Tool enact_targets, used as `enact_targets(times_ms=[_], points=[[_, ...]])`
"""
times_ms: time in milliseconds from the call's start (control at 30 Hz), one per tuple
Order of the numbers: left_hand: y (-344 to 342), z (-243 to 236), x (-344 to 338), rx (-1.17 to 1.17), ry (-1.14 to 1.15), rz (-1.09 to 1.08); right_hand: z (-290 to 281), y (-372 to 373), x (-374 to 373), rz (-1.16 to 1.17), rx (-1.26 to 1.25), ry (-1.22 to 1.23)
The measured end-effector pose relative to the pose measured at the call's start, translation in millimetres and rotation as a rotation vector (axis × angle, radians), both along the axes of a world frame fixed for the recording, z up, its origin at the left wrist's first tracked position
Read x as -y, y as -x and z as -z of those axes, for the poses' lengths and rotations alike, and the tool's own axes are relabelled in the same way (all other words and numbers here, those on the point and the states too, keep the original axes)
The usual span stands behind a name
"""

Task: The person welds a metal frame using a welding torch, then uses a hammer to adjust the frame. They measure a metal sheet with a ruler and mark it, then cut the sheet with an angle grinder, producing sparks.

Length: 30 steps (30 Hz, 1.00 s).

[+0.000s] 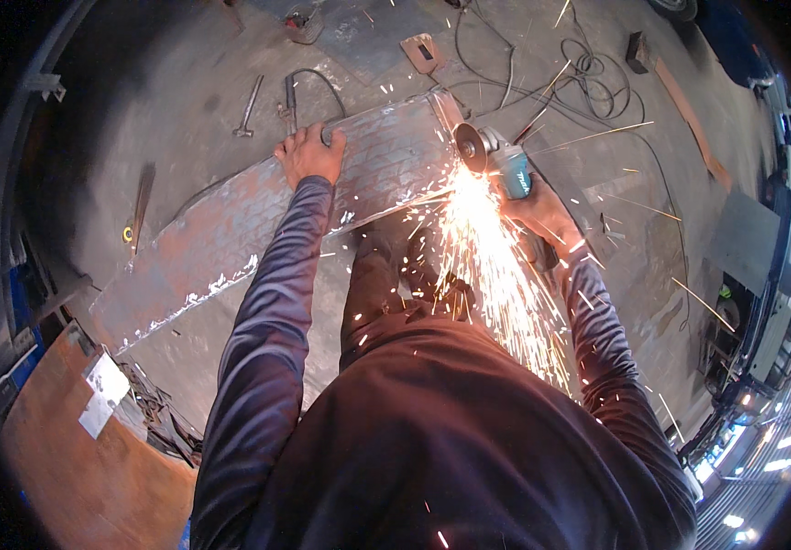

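Our right hand: curled around the grinder.
Grinder's shape: teal body, thin round disc, at the right end of the steel plate.
Plate's texture: flat, rust-mottled, across the middle.
Our left hand: laid near its far edge, fingers slightly spread.
Hammer: far left.

L hand on plate, grinder nr its R end; hammer & cable on flr beyond
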<state>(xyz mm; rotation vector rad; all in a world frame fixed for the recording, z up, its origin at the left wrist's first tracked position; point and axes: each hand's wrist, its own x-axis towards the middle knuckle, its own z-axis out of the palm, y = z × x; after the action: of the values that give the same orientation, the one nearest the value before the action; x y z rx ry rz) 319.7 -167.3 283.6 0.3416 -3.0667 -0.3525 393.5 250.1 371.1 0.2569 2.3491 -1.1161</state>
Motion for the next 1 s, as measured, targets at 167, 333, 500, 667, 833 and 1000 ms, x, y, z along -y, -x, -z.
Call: enact_targets(times_ms=[167, 333, 500, 667, 833, 1000], points=[[1.4, -4.8, 1.6, 0.012, -0.031, 0.007, -13.6, 2.7, 9.9, 0.052, 0.010, 0.122], [0.9, -4.7, 1.5, 0.013, -0.037, 0.008, -48.5, 10.7, 33.8, 0.025, 0.127, -0.001], [1.9, -4.3, 2.4, 0.009, -0.071, 0.000, -54.9, 8.4, 33.0, 0.046, 0.163, 0.176], [1.4, -3.5, 0.8, 0.032, -0.053, 0.021, -34.0, 9.4, 18.8, 0.096, 0.139, 0.233], [0.4, -6.6, 2.3, 0.034, -0.054, 0.006, -60.7, 19.2, 42.3, 0.074, 0.148, 0.036], [1.3, -6.9, 2.7, 0.053, -0.088, -0.002, -52.7, 22.8, 34.2, -0.042, 0.105, -0.153]])
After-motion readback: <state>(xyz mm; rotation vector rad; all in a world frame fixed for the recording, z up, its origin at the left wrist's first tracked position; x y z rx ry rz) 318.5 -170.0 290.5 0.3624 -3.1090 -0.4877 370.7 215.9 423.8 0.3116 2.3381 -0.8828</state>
